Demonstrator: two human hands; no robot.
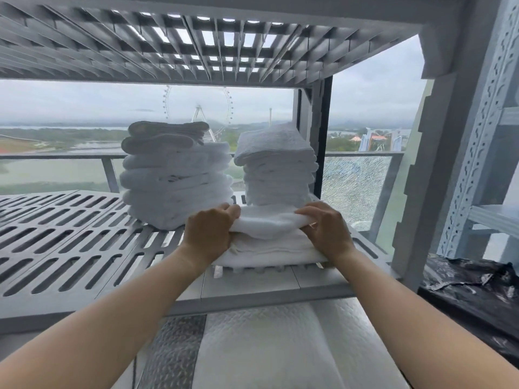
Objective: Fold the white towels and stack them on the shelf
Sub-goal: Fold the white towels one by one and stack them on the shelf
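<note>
- The folded white towel [266,221] is laid on a low towel pile [269,252] at the slotted shelf [70,237] front.
- Its ends are gripped by the left hand [209,233] and right hand [325,231] (fingers curled over).
- Behind, two taller stacks are seen: left stack [174,186], right stack [278,169].

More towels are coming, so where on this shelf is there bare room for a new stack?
The wide slotted stretch of shelf left of the left stack is bare. The right half is crowded: the right stack stands behind the front pile, whose top towel the left hand and right hand grip. Only a slim gap parts the tall stacks.
</note>
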